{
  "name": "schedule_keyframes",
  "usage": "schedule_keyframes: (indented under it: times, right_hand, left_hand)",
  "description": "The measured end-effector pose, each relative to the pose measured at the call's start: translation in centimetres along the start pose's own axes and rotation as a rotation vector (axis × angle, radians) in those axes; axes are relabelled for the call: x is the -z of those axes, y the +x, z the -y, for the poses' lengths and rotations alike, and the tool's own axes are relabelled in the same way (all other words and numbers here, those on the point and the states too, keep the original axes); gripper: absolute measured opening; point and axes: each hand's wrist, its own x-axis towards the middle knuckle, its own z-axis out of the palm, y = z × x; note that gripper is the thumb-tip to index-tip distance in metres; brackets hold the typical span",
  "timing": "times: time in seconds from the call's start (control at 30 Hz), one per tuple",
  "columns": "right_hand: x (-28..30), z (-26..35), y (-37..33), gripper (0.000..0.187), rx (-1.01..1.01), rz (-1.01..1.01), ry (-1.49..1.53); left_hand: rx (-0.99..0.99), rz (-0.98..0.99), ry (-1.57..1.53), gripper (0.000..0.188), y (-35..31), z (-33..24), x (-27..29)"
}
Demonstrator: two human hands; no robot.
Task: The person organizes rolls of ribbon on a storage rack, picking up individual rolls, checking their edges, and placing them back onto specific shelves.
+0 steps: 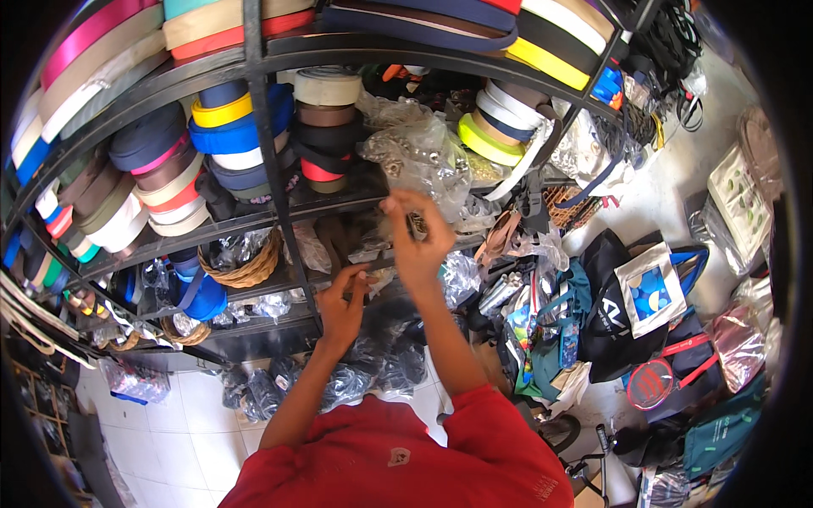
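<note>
My right hand [421,245] is raised in front of the rack's middle shelf, thumb and index fingertip drawn together in a pinch. Whatever lies between those fingertips is too small to make out. Just behind it are clear plastic bags [415,152] with small metal-coloured pieces inside. Lower and to the left, my left hand [343,305] has its fingers curled toward the thumb, and what it holds, if anything, is hidden. Dark straps [334,241] hang close above the left hand. Rolled webbing in black, brown and red [323,140] is stacked on the shelf to the left.
A black metal rack [284,203] bears many coloured webbing rolls [229,127]. A wicker basket [246,267] sits on a lower shelf. Dark plastic-wrapped bundles [339,385] lie on the floor below. To the right are piled bags [605,296] and a red racket [652,383].
</note>
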Motion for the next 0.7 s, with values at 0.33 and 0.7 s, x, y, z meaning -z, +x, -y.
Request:
schedule_keyframes:
  times: [0.33,0.7]
  right_hand:
    - [2.3,2.3,-12.0,0.078,-0.041,0.309,0.12]
    - [5.7,-5.0,-14.9,0.069,-0.036,0.423,-0.077]
  left_hand:
    - [0.137,0.342,-0.843,0.067,-1.9,-0.9,-4.9]
    - [0.143,0.225,-0.752,0.075,-3.4,0.1,-5.3]
